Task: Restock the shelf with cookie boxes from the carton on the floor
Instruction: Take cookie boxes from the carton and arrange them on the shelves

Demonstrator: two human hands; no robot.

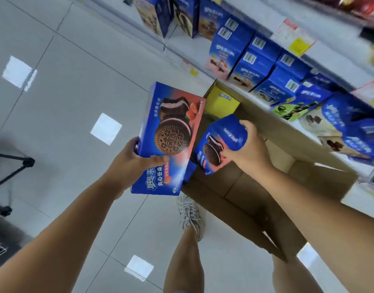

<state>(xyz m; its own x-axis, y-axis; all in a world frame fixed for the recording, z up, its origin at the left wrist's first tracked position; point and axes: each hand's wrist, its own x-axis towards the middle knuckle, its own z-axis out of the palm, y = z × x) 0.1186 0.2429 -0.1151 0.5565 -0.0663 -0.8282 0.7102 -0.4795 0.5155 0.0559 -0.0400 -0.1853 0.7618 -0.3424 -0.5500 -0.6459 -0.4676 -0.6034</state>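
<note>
Above the open carton (245, 197) on the floor: left hand (127, 163) grips a large blue-and-pink cookie box (171, 140) by its lower end, thumb on the front. Right hand (247, 149) clasps a smaller matching box (215, 146) over the carton's mouth. Inside the carton, far end: one yellow box (222, 104). Shelf (334, 53) at right holds rows of blue boxes (253, 60).

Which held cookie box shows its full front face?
The left-hand box, gripped by the left hand; the right hand holds the right-hand box tilted, top end toward the camera.
</note>
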